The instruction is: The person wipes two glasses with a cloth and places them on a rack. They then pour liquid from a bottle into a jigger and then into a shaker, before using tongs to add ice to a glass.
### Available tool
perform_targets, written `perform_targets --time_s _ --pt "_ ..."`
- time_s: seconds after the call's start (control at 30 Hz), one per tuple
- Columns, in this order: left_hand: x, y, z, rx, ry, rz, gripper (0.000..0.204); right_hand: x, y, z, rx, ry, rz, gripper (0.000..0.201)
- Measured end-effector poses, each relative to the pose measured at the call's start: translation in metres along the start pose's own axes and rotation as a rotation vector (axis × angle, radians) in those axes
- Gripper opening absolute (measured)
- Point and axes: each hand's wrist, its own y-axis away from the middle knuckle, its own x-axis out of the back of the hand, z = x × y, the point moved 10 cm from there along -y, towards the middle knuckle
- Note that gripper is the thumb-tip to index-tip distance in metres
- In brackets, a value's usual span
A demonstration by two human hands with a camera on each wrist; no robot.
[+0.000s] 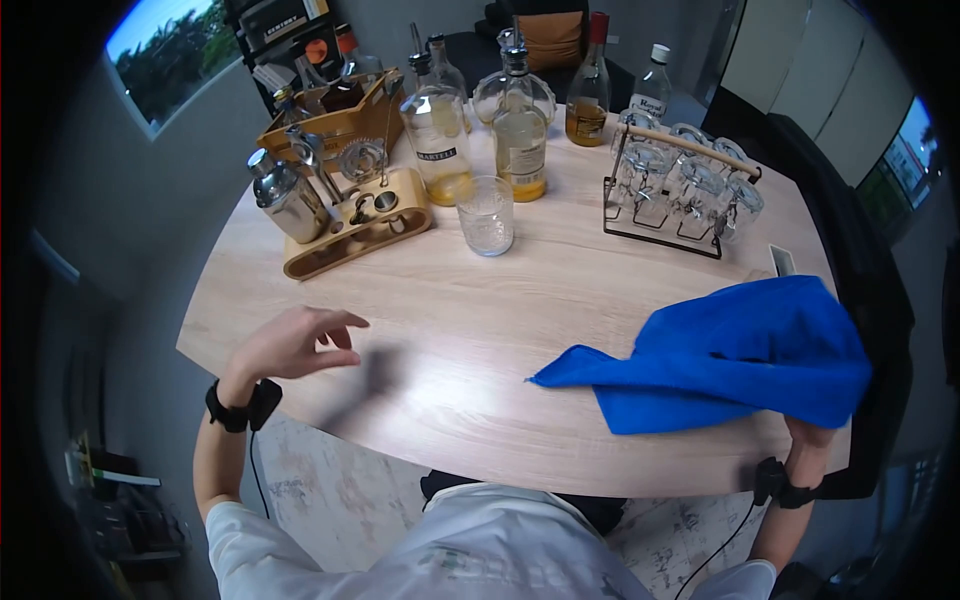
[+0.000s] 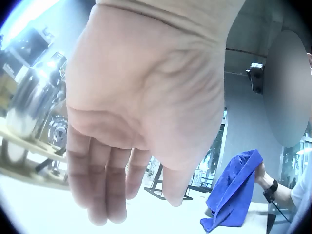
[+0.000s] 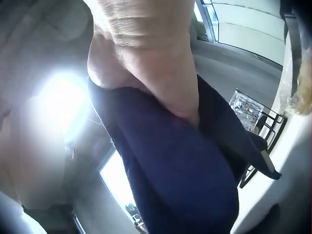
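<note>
A blue cloth (image 1: pixel 735 350) hangs in loose folds over the right side of the table, one pointed corner trailing left. My right hand (image 1: pixel 810 432) grips it at its near right edge; in the right wrist view the thumb presses into the cloth (image 3: pixel 170 161) and the other fingers are hidden by it. Over the left part of the table, my left hand (image 1: pixel 295 343) hovers with nothing in it. Its fingers point downward, loosely bent, in the left wrist view. A patterned glass tumbler (image 1: pixel 487 225) stands upright at mid-table, beyond both hands.
At the left back, a wooden bar-tool stand (image 1: pixel 350 240) holds a steel shaker (image 1: pixel 285 195). Several bottles, including a Martell bottle (image 1: pixel 437 140), line the far side beside a wooden crate (image 1: pixel 365 130). A wire rack (image 1: pixel 665 240) of glass mugs stands behind the cloth.
</note>
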Motion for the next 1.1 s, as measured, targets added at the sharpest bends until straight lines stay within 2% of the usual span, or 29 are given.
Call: perform_targets --time_s 0.1,0.17,0.27,0.3,0.33,0.37,0.4,0.47,0.5,0.57,0.6,0.67,0.7,0.73,0.8,0.83,0.87,0.93,0.97,1.1 --pt "-0.017 -0.001 0.011 -0.017 0.098 -0.009 0.04 0.008 0.011 -0.034 0.075 0.119 -0.04 0.049" --pt "-0.023 -0.002 0.017 -0.027 0.218 -0.02 0.037 -0.002 0.015 -0.045 0.065 0.353 -0.092 0.044" --pt "-0.029 -0.009 0.013 -0.043 0.237 -0.018 0.037 -0.027 0.012 -0.027 -0.128 1.031 -0.238 0.037" --pt "-0.03 -0.011 0.012 -0.065 0.289 0.0 0.031 -0.035 0.009 -0.012 -0.206 1.339 -0.333 0.035" --pt "-0.031 -0.013 0.011 -0.055 0.3 0.004 0.031 -0.054 0.0 0.006 -0.207 1.635 -0.442 0.033" --pt "-0.033 -0.015 0.009 -0.021 0.432 -0.011 0.029 -0.095 -0.022 0.017 -0.232 1.777 -0.226 0.027" --pt "-0.035 -0.017 0.007 0.012 0.563 -0.028 0.026 -0.126 -0.023 0.015 -0.009 2.071 -0.328 0.029" --pt "-0.036 -0.023 0.006 0.017 0.645 -0.013 0.023 -0.128 -0.019 0.006 -0.018 1.769 -0.162 0.03" --pt "-0.04 -0.027 0.003 0.027 0.785 -0.013 0.023 -0.126 -0.016 0.003 -0.02 1.771 -0.163 0.03" --pt "-0.045 -0.039 -0.001 0.024 0.969 -0.01 0.022 -0.112 -0.01 0.008 -0.227 1.453 -0.179 0.034" --pt "-0.046 -0.046 0.0 0.021 0.969 -0.008 0.022 -0.114 -0.007 0.011 -0.225 1.455 -0.178 0.034" --pt "-0.051 -0.059 0.0 0.066 1.013 0.009 0.022 -0.124 -0.006 0.013 -0.094 1.629 -0.158 0.039" --pt "-0.054 -0.065 0.001 0.068 1.016 0.005 0.023 -0.127 -0.005 0.019 -0.065 1.721 -0.202 0.049" --pt "-0.054 -0.068 0.002 0.075 1.014 0.016 0.023 -0.131 -0.003 0.024 -0.056 1.718 -0.213 0.049" --pt "-0.054 -0.072 0.011 0.004 0.715 -0.004 0.025 -0.136 0.003 0.045 -0.15 1.715 -0.313 0.06" --pt "-0.049 -0.071 0.018 -0.118 0.477 0.04 0.027 -0.132 0.006 0.056 -0.205 1.695 -0.348 0.069" --pt "-0.051 -0.071 0.014 -0.108 0.473 0.05 0.027 -0.133 0.007 0.061 -0.194 1.693 -0.361 0.069" --pt "-0.076 -0.068 0.012 -0.087 0.302 -0.127 0.034 -0.129 0.007 0.065 -0.196 1.757 -0.304 0.072" --pt "-0.081 -0.065 0.01 -0.061 0.314 -0.157 0.035 -0.126 0.007 0.066 -0.18 1.746 -0.31 0.072" --pt "-0.086 -0.058 0.003 -0.052 0.368 -0.114 0.034 -0.124 0.01 0.066 -0.168 1.7 -0.276 0.071"
